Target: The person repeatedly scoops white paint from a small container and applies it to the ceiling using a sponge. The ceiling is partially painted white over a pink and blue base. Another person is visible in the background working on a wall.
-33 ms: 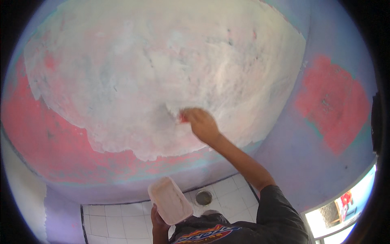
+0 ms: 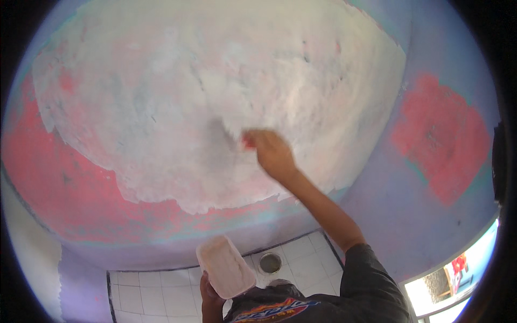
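Your right hand [image 2: 273, 153] was extended in front of the wall [image 2: 156, 254], with its fingers clamped on a red-handled tool [image 2: 249, 141]. The tool was located near the middle of the pale coating [image 2: 156, 86], on the left side of your right hand. Its working end was blurred beside a soft grey shadow; whether the edge touched the surface could not be told.

Your left hand [image 2: 211, 292] was positioned low, near the lower edge of the view, and was clamped on the side of a pale container [image 2: 226, 266]. The container was rectangular with rounded corners; its open side faced you and showed whitish smears within. It was located in front of your body, left of your dark shirt [image 2: 371, 280].

The coating covered most of the wall and ended in a ragged lower border. A pink area [image 2: 70, 188] bounded it at the lower left. The side wall [image 2: 377, 226], at your right, carried a separate pink patch [image 2: 444, 142]. White floor tiles [image 2: 145, 299] lay below. A round, grey-centred item [image 2: 270, 262] was situated on them, just right of the container; its kind could not be determined.
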{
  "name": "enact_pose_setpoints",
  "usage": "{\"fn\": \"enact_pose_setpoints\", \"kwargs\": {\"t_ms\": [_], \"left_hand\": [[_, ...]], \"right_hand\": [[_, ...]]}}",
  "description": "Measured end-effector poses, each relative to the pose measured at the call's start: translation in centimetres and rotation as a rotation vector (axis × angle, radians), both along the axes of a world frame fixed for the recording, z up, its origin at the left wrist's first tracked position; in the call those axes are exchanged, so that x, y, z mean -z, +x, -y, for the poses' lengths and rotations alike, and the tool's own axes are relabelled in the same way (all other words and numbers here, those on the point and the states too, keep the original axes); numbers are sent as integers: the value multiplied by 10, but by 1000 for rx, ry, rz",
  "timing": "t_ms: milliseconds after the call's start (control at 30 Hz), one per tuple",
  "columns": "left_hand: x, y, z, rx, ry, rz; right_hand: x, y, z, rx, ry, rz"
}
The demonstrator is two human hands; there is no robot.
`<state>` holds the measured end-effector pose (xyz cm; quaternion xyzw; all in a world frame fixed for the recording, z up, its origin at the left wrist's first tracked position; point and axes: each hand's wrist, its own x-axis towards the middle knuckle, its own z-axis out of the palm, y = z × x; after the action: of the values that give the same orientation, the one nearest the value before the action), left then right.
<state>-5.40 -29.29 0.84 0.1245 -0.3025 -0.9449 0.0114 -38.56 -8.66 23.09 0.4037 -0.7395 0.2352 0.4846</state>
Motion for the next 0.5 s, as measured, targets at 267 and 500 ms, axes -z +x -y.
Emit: {"fn": "enact_pose_setpoints", "kwargs": {"t_ms": [267,500], "left_hand": [[8,-9,18,-33,25,19],[11,-12,21,-25,65,-33]], "right_hand": [[-80,-23,8,178,-11,-98],[-19,5,23,62,95,33]]}}
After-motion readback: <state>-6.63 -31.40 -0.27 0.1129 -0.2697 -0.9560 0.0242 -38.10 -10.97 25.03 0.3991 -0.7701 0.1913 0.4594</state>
